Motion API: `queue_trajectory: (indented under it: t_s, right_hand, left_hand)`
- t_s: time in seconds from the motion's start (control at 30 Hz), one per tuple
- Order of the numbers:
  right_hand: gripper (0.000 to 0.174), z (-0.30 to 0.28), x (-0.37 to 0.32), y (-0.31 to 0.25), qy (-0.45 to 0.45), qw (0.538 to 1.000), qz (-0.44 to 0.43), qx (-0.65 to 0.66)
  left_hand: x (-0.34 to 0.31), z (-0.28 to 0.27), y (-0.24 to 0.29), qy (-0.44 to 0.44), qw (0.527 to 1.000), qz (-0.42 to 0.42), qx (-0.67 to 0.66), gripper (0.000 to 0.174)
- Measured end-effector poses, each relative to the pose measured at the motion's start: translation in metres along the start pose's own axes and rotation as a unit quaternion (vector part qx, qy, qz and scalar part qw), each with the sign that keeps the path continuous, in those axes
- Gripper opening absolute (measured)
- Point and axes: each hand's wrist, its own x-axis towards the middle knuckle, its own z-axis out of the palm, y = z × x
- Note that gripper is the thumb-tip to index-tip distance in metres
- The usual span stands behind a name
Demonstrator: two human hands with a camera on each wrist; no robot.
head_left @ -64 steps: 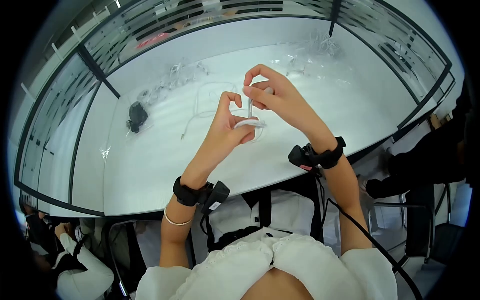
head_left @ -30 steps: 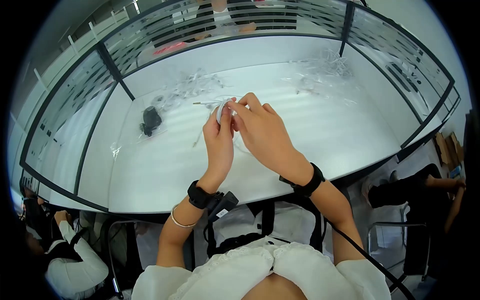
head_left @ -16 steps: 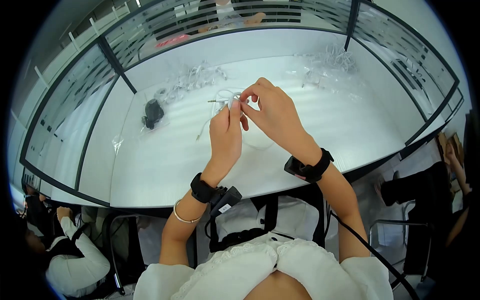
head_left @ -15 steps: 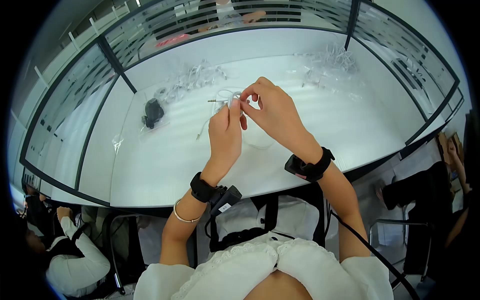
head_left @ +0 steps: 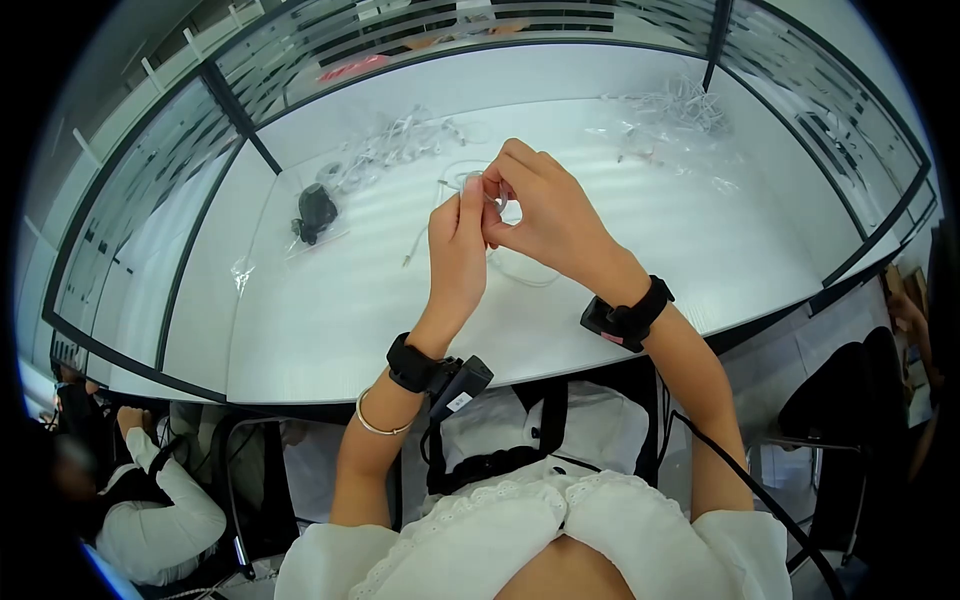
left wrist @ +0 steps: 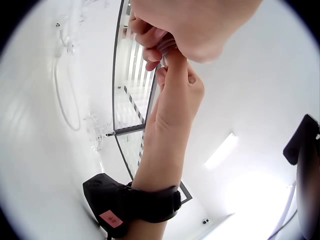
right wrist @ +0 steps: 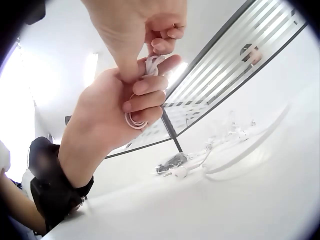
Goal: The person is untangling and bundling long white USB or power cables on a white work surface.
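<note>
My left hand [head_left: 458, 245] grips a small coil of thin white cable [right wrist: 152, 67], its fingers curled round the bundle. The right hand [head_left: 555, 215] meets it at the coil, thumb and fingertips pinching the cable; a short curve of it shows between the hands in the head view. Below, a loose loop of the cable [head_left: 525, 282] hangs close over the white table, and a thin end with a plug [head_left: 407, 260] reaches to the left. In the left wrist view, the hands overlap and mostly hide the coil.
Clear plastic bags with white cables [head_left: 395, 145] lie at the back left, with more bagged cables [head_left: 680, 115] at the back right. A bagged black item [head_left: 316, 212] sits on the left. Low partitions [head_left: 480, 75] edge the white table [head_left: 330, 330].
The hands, apart two seconds ago with cable looped round the left fingers, have come together. The cable is now a tighter bundle in the left hand, and the right fingers have closed in on it.
</note>
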Motion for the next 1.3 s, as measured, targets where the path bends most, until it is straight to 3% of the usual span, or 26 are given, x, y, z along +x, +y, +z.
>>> queue_trajectory:
  t_s: [0.2,0.4,0.6,0.7,0.73,0.87,0.97,1.1,1.23,1.3]
  right_hand:
    - [0.022,-0.007,0.000,0.003,-0.002,0.998,-0.066,-0.004]
    - [0.024,-0.012,-0.002,0.004,-0.023,0.995,-0.092,0.004]
    - [0.030,-0.013,-0.002,-0.005,0.011,0.983,-0.170,-0.069]
    - [0.033,-0.016,0.000,-0.005,0.011,0.973,-0.201,-0.116]
    - [0.033,-0.017,0.000,-0.006,-0.001,0.976,-0.195,-0.092]
    - [0.033,-0.016,-0.006,-0.001,0.032,0.965,-0.227,-0.129]
    - [0.031,-0.018,-0.004,-0.006,0.059,0.958,-0.233,-0.155]
    - [0.028,-0.018,-0.001,-0.004,0.074,0.966,-0.194,-0.155]
    - [0.024,-0.026,-0.002,-0.007,0.061,0.984,-0.096,-0.138]
    - [0.021,-0.027,-0.001,-0.014,0.040,0.987,-0.057,-0.146]
  left_hand:
    - [0.000,-0.003,0.009,-0.034,0.987,-0.127,-0.096,0.045]
    - [-0.004,-0.005,0.011,-0.090,0.966,-0.173,-0.167,0.038]
    - [-0.002,-0.004,0.009,-0.052,0.988,-0.127,-0.075,0.051]
    - [-0.004,0.000,0.010,-0.047,0.982,-0.153,-0.095,0.053]
    - [-0.003,0.006,0.009,-0.004,0.977,-0.192,-0.093,0.051]
    - [-0.004,0.003,0.010,-0.083,0.959,-0.237,-0.131,0.046]
    - [0.002,-0.004,0.004,-0.125,0.952,-0.232,-0.158,0.042]
    - [0.009,-0.002,0.011,-0.073,0.975,-0.179,-0.110,0.040]
    - [0.002,0.007,0.019,-0.003,0.999,-0.020,-0.034,0.039]
    - [0.000,0.007,0.016,0.006,1.000,0.018,-0.003,0.039]
